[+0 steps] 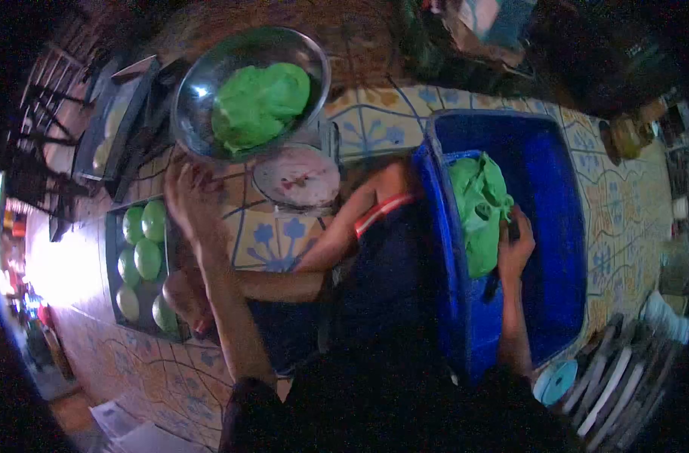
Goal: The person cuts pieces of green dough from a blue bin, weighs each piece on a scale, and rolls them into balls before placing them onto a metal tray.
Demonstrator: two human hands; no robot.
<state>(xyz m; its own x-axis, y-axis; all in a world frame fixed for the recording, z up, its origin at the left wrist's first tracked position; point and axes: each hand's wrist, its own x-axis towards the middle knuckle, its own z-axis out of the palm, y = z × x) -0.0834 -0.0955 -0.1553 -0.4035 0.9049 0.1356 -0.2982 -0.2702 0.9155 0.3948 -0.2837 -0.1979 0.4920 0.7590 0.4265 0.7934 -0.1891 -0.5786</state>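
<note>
Reaching into the blue tub (563, 196) at right of frame, the right hand (515, 245) closes its grip on green dough (479, 208); pinching off an even portion seems wise. Left hand (189, 198) rests open, empty, below the metal bowl (197, 90) at upper left.

No legible text, labels, brands or numbers in this view. The dial face of the scale (297, 177), just right of the left hand (192, 198), carries faint reddish marks, too blurred to read.
</note>
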